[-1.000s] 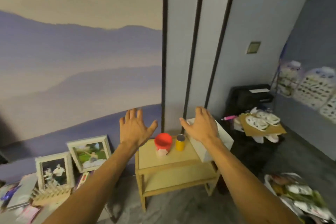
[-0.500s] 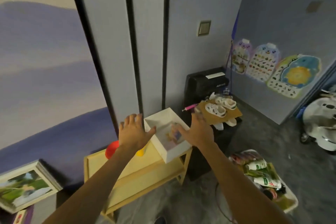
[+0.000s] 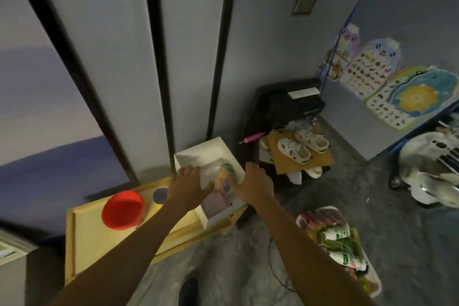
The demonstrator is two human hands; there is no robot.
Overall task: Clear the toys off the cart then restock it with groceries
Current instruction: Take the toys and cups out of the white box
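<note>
Yellow cart [image 3: 87,238] is standing by the wall, carrying a red bowl [image 3: 123,210], a yellow cup [image 3: 160,195] just beside it, and at its right end an open white box [image 3: 198,154] holding blurred colourful toys [image 3: 223,179]. Groceries [image 3: 335,233] are lying in a tray [image 3: 373,283] on the floor nearby.

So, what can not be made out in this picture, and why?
Head view only:
- Contents of the white box: motion blur, and the left hand and right hand cover them.
- Whether either hand grips the box: blurred.
- Lower shelf of the cart: hidden under its top.
- Labels in the grocery basket: dim, too small.
</note>
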